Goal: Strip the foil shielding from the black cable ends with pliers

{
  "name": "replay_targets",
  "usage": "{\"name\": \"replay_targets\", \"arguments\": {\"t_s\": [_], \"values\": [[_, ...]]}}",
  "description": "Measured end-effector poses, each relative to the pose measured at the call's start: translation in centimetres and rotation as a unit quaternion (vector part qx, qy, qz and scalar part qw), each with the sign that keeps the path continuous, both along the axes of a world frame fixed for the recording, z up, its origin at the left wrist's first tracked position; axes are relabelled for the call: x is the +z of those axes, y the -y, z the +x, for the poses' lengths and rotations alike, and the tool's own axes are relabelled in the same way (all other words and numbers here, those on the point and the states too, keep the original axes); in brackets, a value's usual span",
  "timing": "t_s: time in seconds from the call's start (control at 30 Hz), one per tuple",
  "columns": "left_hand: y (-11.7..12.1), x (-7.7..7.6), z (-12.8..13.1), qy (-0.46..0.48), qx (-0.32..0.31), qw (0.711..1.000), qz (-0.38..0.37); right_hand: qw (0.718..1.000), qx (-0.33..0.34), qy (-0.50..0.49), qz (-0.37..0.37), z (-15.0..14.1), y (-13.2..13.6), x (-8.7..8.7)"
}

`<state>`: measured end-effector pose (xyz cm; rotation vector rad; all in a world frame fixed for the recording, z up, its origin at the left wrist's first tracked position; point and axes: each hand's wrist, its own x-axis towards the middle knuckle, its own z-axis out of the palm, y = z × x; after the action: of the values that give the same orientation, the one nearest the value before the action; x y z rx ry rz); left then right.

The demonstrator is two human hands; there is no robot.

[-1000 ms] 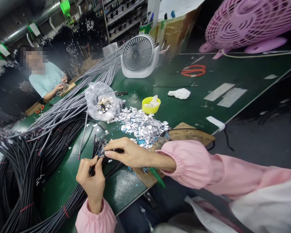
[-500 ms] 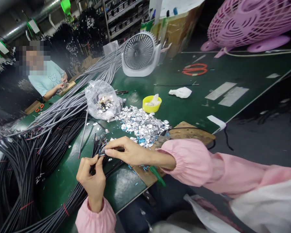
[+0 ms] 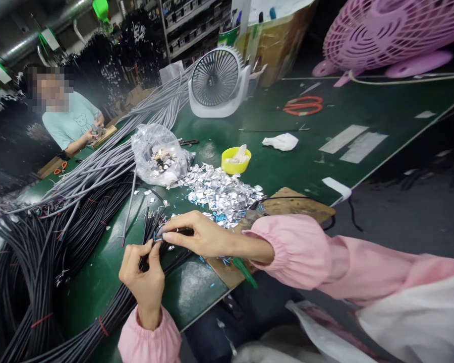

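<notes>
My left hand (image 3: 143, 275) pinches the end of a black cable (image 3: 109, 312) that runs down to the lower left. My right hand (image 3: 199, 236) is closed on a thin dark tool, and its tip meets the small wires at the cable's end, just above my left fingers. Both arms wear pink sleeves. A bundle of black cables (image 3: 30, 262) lies to the left on the green table (image 3: 287, 166). A heap of silver foil scraps (image 3: 221, 194) lies just beyond my right hand. A wooden board (image 3: 295, 206) sits under my right forearm.
Grey cables (image 3: 109, 161) run toward the far left, where another person in a light blue shirt (image 3: 73, 123) works. A clear bag of scraps (image 3: 159, 159), a yellow bowl (image 3: 235, 161), a white desk fan (image 3: 217, 83), red scissors (image 3: 302, 107) and a pink fan (image 3: 386, 35) stand farther back.
</notes>
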<state>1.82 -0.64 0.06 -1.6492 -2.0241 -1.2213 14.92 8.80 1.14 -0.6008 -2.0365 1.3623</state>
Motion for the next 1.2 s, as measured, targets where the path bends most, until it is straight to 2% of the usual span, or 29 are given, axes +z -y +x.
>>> {"name": "replay_targets", "arguments": {"t_s": [0.3, 0.53, 0.67, 0.8, 1.03, 1.2], "values": [[0.0, -0.4, -0.1, 0.040, -0.012, 0.999, 0.014, 1.000, -0.011, -0.006, -0.002, 0.0, 0.0, -0.1], [-0.3, -0.3, 0.3, 0.200, 0.011, 0.979, -0.024, 0.996, -0.067, 0.018, 0.060, 0.0, 0.3, 0.0], [-0.4, -0.4, 0.1, 0.241, -0.042, 0.969, -0.041, 0.989, -0.092, 0.015, 0.115, 0.0, 0.5, -0.1], [-0.3, -0.5, -0.3, 0.246, -0.092, 0.960, -0.093, 0.984, -0.101, 0.014, 0.144, 0.1, 0.6, -0.3], [-0.2, -0.8, -1.3, 0.251, -0.122, 0.948, -0.155, 0.992, -0.069, 0.014, 0.105, 0.2, 0.5, -0.1], [-0.4, -0.7, -0.8, 0.221, -0.112, 0.960, -0.127, 0.995, -0.086, 0.012, 0.054, 0.2, 0.0, 0.1]]}}
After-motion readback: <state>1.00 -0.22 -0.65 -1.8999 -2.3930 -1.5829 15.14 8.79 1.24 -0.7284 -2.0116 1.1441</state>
